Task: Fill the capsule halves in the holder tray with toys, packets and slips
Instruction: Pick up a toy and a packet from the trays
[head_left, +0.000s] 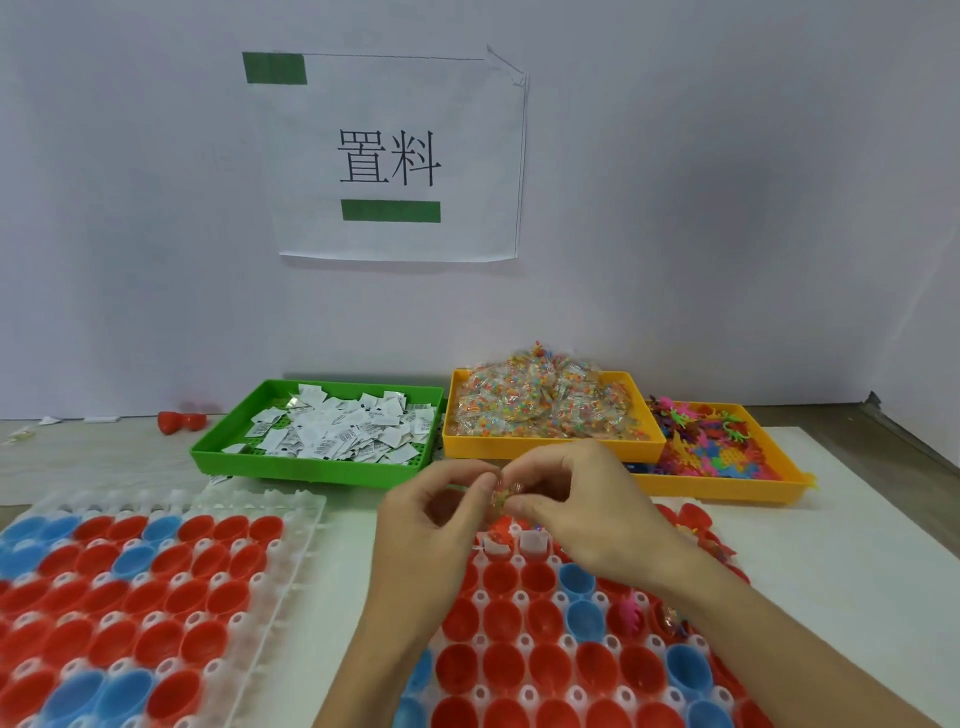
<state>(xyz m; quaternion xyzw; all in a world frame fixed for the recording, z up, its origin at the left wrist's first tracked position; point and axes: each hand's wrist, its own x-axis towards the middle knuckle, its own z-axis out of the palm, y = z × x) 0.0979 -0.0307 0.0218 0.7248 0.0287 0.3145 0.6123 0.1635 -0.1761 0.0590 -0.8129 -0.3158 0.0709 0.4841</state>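
Both hands meet in the middle, just above the far edge of the right holder tray (545, 670). The left hand (436, 512) has its fingers curled in, and its thumb and first finger pinch a small see-through packet (503, 491) with little colored beads inside. The right hand (582, 499) pinches the same packet from the other side, with its fingers bent down over it. The packet sits between the two hands, up off the tray. Under the hands, the tray holds rows of red and blue cups (501, 618). Most look bare inside. Two cups near the far edge have white paper slips (535, 543) in them, and a cup on the right has a small pink toy (629, 613) in it. To the left lies another holder tray (291, 566), also full of red and blue cups. Behind the trays stand three bins. The green bin (306, 465) holds a pile of white paper slips. The middle yellow bin (550, 447) is heaped with bead packets. The right yellow bin (727, 486) holds many small colored toys. A white sign (395, 156) with two black characters hangs on the wall.
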